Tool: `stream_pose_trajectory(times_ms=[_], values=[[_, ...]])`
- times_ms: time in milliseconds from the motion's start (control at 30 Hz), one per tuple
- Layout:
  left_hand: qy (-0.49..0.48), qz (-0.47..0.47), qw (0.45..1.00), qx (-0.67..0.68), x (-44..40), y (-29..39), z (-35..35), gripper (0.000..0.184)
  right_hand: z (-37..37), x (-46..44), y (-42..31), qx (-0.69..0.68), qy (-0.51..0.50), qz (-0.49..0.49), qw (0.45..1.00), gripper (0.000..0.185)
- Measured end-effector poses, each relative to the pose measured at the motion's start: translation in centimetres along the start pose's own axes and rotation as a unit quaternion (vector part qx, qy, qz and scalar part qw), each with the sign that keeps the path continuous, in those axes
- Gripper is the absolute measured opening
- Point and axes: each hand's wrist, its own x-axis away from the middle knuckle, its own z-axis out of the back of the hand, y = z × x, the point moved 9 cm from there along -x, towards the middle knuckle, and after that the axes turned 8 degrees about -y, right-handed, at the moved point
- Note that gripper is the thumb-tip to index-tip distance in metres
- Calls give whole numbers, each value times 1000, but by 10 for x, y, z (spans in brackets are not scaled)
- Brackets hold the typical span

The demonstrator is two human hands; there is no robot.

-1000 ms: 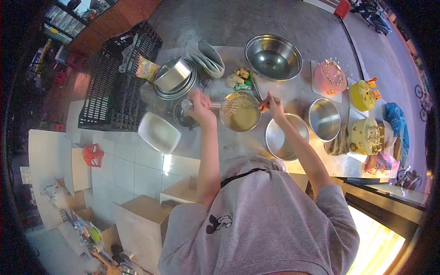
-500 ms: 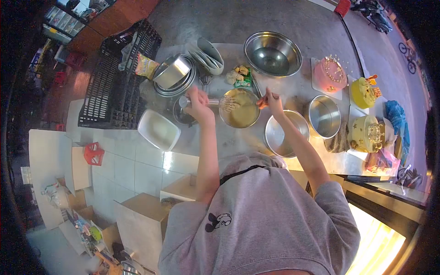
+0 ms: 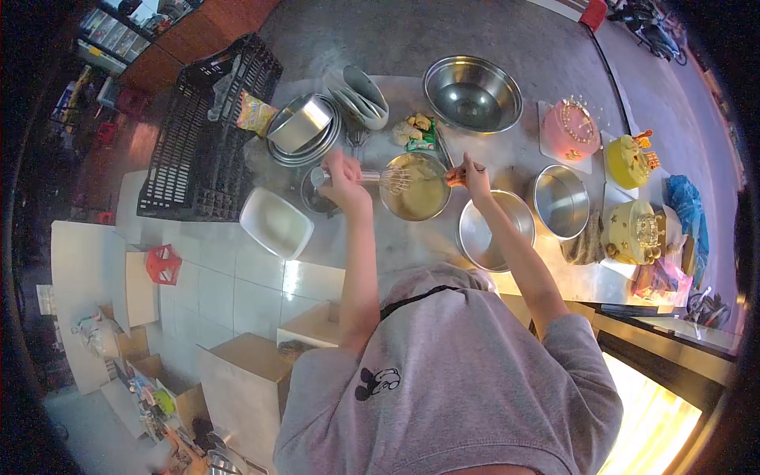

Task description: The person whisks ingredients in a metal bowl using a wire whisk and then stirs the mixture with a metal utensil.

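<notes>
My left hand (image 3: 343, 182) is wrapped round the metal handle of a whisk (image 3: 393, 179), whose wires reach into a round pan of pale yellow batter (image 3: 419, 194). At the pan's right side, my right hand (image 3: 473, 176) is closed on a brown handle (image 3: 455, 176); whether it belongs to the pan or to a utensil cannot be made out. Beyond the pan lies a green packet (image 3: 421, 138) with pale lumps beside it. An empty round metal pan (image 3: 496, 229) stands just below my right hand.
A black crate (image 3: 198, 150), stacked tins (image 3: 305, 131) and a white tub (image 3: 275, 224) are on the left. A large steel bowl (image 3: 473, 93) stands at the back. To the right are a deep tin (image 3: 560, 203), a pink cake (image 3: 570, 131) and yellow cakes (image 3: 629, 162).
Over the last second the view has shifted slightly, and the whisk's wires have moved a little within the batter. Both hands keep their holds.
</notes>
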Motion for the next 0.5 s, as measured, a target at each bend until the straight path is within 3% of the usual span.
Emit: stream_pose_trajectory(times_ms=[67,133,167,233,267,333,367,433,500], values=[[15,12,1000,4,2,-3,1,30,0,2,-2,12,7,-2,1000,44],[15,23,1000,3,3,-7,1,31,-3,4,7,22,-19,-73,997,44],[17,32,999,1,3,-9,2,33,-3,2,10,22,-19,-73,997,44],[5,24,1000,-6,5,-6,-1,34,6,1,-2,-50,46,63,996,45],[-8,17,1000,-14,4,-3,-4,35,8,1,1,-52,46,63,996,45],[2,25,1000,-14,4,-4,0,35,-2,2,20,10,-26,-73,997,45],[15,34,999,-14,5,-6,2,35,-2,3,21,10,-25,-73,997,45],[20,33,999,-7,4,-7,4,34,8,5,4,-113,52,34,992,44],[27,32,999,-2,4,-5,6,34,4,8,5,-43,29,-2,999,43]])
